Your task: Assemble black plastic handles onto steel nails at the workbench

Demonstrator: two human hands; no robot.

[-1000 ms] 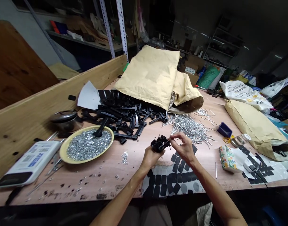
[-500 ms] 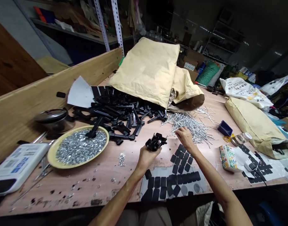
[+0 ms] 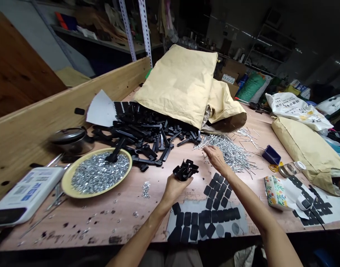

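Observation:
My left hand (image 3: 174,189) is wrapped round a bundle of black plastic parts (image 3: 185,170), held upright above the table. My right hand (image 3: 215,157) is at the left edge of a pile of thin metal pins (image 3: 232,150), its fingers drawn together. Whether a pin sits between those fingertips is too small to tell. Below the two hands, black rounded pads (image 3: 217,189) lie in rows, some of them on a grey sheet (image 3: 243,218). Left of my left hand is a small heap of metal washers (image 3: 145,189).
A yellow bowl (image 3: 64,185) of small metal pieces stands at left, beside a white scale (image 3: 33,185) and a lidded pot (image 3: 71,141). Black plastic parts (image 3: 147,135) are piled under a large paper sack (image 3: 178,85). At right are a blue tray (image 3: 271,155), a jar (image 3: 289,169) and a floral box (image 3: 275,191).
My right hand has shifted slightly away from the black parts, over the edge of the pin pile. My left hand keeps its hold. The whole view has swung a little to the left.

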